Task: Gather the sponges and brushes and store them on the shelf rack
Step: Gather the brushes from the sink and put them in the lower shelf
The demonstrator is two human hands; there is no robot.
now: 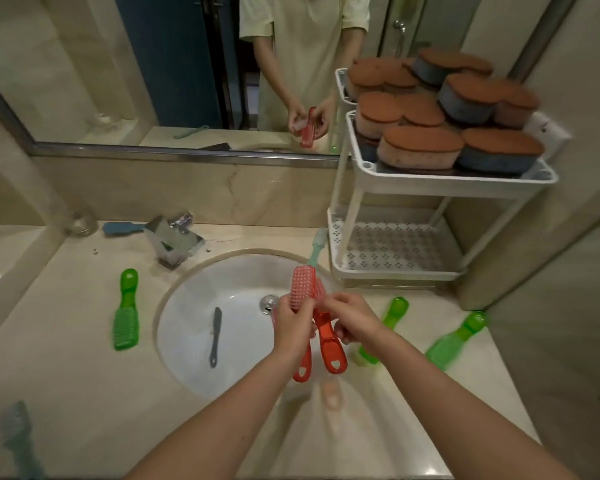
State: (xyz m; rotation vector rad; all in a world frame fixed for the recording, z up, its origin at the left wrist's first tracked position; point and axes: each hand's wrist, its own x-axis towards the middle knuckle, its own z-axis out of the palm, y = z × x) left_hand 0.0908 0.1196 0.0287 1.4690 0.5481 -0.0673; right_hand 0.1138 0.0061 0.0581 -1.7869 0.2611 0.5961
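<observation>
Your left hand (293,329) and right hand (352,320) grip two red brushes (303,289) above the sink (187,306). From the sink, a green brush (126,310) lies at 9 o'clock. A green pair (454,337) lies at 3 o'clock. The shelf rack (371,174) at 1 o'clock carries sponges (420,147).

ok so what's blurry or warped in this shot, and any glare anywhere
Head view: wide-angle bending curves the mirror frame and the counter edges; the green brush at far right and the teal brush at lower left are smeared; the faucet carries bright glints; the red brushes in the middle look fairly sharp.
</observation>
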